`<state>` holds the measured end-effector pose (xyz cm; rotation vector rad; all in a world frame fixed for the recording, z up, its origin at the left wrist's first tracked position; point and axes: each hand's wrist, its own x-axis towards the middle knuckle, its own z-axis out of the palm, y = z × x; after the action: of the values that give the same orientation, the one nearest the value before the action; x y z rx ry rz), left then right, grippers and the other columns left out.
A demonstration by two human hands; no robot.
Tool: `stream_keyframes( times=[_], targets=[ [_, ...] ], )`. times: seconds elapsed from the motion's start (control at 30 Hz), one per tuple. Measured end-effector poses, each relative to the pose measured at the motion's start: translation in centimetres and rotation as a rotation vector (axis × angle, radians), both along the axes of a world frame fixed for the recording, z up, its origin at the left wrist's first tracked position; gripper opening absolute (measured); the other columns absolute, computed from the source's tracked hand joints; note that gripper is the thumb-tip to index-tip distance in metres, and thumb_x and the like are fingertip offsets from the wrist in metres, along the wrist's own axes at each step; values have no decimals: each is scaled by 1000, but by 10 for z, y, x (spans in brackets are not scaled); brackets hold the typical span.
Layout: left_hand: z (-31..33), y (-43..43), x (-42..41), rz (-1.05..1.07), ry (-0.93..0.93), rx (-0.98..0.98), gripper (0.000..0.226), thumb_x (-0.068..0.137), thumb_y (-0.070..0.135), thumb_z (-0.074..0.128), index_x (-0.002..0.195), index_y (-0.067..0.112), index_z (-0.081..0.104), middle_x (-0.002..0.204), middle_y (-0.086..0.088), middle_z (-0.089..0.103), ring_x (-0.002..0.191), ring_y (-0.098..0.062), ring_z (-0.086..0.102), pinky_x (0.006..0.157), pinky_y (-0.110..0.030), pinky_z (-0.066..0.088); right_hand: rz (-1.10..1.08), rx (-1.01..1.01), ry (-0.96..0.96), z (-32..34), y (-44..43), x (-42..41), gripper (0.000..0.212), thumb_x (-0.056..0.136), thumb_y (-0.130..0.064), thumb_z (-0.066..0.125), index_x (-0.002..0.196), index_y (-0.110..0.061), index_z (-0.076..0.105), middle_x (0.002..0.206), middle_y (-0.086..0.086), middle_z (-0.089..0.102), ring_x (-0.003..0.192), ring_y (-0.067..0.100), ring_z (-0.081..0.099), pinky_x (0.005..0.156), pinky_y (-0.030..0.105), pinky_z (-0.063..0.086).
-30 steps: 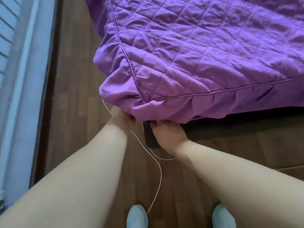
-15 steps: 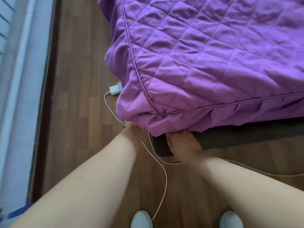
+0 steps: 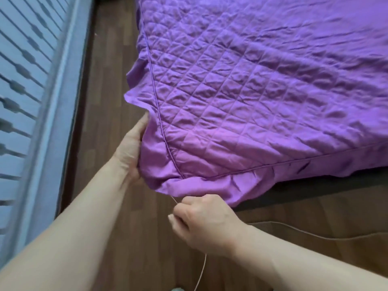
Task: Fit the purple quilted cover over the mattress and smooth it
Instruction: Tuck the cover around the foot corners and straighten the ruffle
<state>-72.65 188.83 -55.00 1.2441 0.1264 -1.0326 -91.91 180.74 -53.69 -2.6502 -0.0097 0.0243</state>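
One wrinkled purple quilted cover [image 3: 241, 97]

This is a bedroom in a home: a bed [image 3: 315, 189] on a dark base fills most of the view, dressed in a purple quilted cover [image 3: 252, 91] with a piped edge and gathered skirt. Wood-look plank floor [image 3: 109, 80] runs along the bed's left side and foot. A thin white cable [image 3: 331, 238] trails near the foot, and left of the bed a pale window frame [image 3: 69, 70] shows railing bars [image 3: 21, 70] beyond.
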Motion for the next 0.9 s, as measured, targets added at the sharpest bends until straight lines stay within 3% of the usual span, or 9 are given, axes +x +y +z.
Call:
stream_keyframes(
  times=[0.1, 0.2, 0.27, 0.33, 0.4, 0.5, 0.63, 0.73, 0.9],
  targets=[
    [15, -7, -4, -78, -119, 78, 60, 66, 64, 67, 102, 16, 74, 108, -7, 73, 98, -22, 70, 75, -34, 57, -44, -7, -154, 11, -1, -3, 29, 80, -29, 57, 53, -18, 57, 51, -2, 56, 42, 19, 56, 36, 24, 38],
    [9, -10, -4, -17, -515, 653, 29, 76, 32, 73, 73, 4, 67, 81, -14, 66, 79, -22, 62, 71, -42, 51, -109, -26, -339, 13, -10, 6, 22, 80, -17, 59, 59, -13, 58, 60, 6, 57, 55, 27, 56, 51, 35, 46],
    [-1, -5, -3, 5, -669, 969, 24, 84, 21, 66, 82, -3, 66, 89, -23, 66, 90, -30, 64, 78, -39, 48, -167, -100, -304, 11, -20, 16, 7, 77, -15, 63, 70, -11, 65, 76, 9, 64, 71, 31, 60, 64, 39, 49],
    [-7, -1, -4, 8, -660, 1113, 30, 88, 21, 60, 100, -6, 66, 107, -27, 66, 105, -38, 61, 85, -37, 46, -255, -176, -162, 7, -32, 26, 22, 79, -22, 63, 98, -11, 68, 108, 11, 67, 101, 33, 61, 85, 40, 49],
    [-10, -7, -7, 28, -664, 1158, 34, 89, 20, 58, 109, -7, 62, 118, -28, 62, 112, -41, 57, 92, -40, 44, -267, -182, 34, -4, -47, 31, 47, 91, -32, 50, 134, -14, 48, 145, 9, 44, 136, 29, 36, 109, 42, 29],
    [0, -30, -27, 117, -921, 1175, 46, 87, 21, 58, 125, -2, 47, 132, -24, 48, 124, -38, 45, 104, -41, 34, -199, -179, 150, -25, -58, 29, 57, 99, -34, 33, 150, -19, 15, 160, 2, 11, 148, 22, 4, 118, 38, 3],
    [-4, -52, -65, -378, -1469, 898, 49, 97, 24, 41, 144, 12, 34, 154, -9, 27, 144, -24, 20, 119, -38, 6, -340, 79, 0, -22, -59, 28, 46, 99, -18, 37, 144, -9, 36, 154, 8, 30, 145, 21, 20, 121, 33, 11],
    [-14, -59, -67, -667, -1368, 903, 48, 101, 20, 28, 149, 20, 22, 160, 1, 10, 148, -19, 1, 119, -35, -2, -373, 19, 82, -20, -65, 28, 47, 100, -14, 32, 146, -8, 29, 156, 7, 24, 146, 18, 15, 121, 29, 7],
    [11, -64, -58, -680, -1230, 864, 49, 99, 19, 35, 147, 16, 26, 158, -2, 19, 147, -22, 9, 119, -37, 4, -365, 16, 241, 3, -67, 34, 49, 100, -20, 31, 148, -12, 24, 158, 3, 20, 147, 16, 11, 121, 29, 7]
  ],
)
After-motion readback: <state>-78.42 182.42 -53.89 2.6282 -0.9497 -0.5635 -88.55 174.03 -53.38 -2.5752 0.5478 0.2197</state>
